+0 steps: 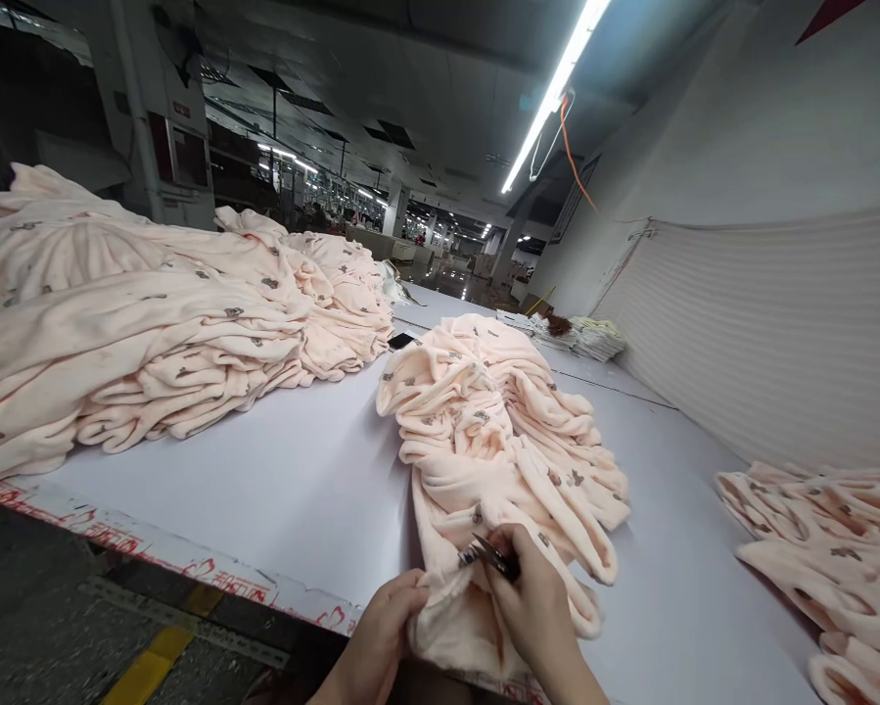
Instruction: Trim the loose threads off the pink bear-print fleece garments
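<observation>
fabric [476, 421] lies heaped on a white table [300, 499]; left hand [385, 627] pinches its near edge, right hand [532, 592], angled inward, grips dark snips [492, 555].

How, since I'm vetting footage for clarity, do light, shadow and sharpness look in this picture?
Head view: the lit tube glares near-white under a dark ceiling; head view: a soft shadow falls on the tabletop left of the middle fabric pile; head view: the far hall is dim, details hard to read, while the left hand and right hand show fairly clearly.
</observation>
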Motion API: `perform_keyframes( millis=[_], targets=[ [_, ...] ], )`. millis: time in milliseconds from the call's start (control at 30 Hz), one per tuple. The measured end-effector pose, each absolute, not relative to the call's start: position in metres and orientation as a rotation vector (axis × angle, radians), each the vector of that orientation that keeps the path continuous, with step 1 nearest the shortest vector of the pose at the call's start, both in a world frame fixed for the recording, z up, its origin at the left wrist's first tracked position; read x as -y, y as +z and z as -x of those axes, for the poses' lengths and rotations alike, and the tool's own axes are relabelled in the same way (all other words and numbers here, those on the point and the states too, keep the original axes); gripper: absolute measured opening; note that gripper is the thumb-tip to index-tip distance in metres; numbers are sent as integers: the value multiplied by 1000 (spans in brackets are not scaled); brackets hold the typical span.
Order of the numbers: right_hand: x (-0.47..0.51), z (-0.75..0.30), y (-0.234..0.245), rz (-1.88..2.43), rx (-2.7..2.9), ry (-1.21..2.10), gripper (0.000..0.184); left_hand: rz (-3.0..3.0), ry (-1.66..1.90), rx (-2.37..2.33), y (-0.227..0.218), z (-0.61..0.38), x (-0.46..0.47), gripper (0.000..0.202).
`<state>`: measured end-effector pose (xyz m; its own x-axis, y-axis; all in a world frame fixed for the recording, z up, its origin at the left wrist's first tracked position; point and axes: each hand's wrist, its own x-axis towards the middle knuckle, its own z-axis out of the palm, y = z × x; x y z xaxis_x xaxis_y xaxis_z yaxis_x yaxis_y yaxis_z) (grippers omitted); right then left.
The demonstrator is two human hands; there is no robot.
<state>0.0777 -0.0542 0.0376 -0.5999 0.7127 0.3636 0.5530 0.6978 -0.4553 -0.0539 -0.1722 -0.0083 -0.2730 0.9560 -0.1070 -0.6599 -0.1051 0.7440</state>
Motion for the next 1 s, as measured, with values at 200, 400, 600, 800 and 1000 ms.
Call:
perform_keyframes(
  millis=[200,400,600,800,1000],
  targets=[
    [57,-76,47,999,2492,431,6,-313,1581,-526,4,61,165,30],
    [74,-86,58,813,2568,486,20,-332,1578,-398,5,62,161,37],
    [68,-83,60,848,2569,515,17,-429,1576,-509,5,63,163,48],
    [67,-92,61,835,2542,476,18,-484,1556,-530,12,63,164,59],
    [77,-94,58,696,2636,143,18,-560,1558,-479,16,58,160,63]
  ],
)
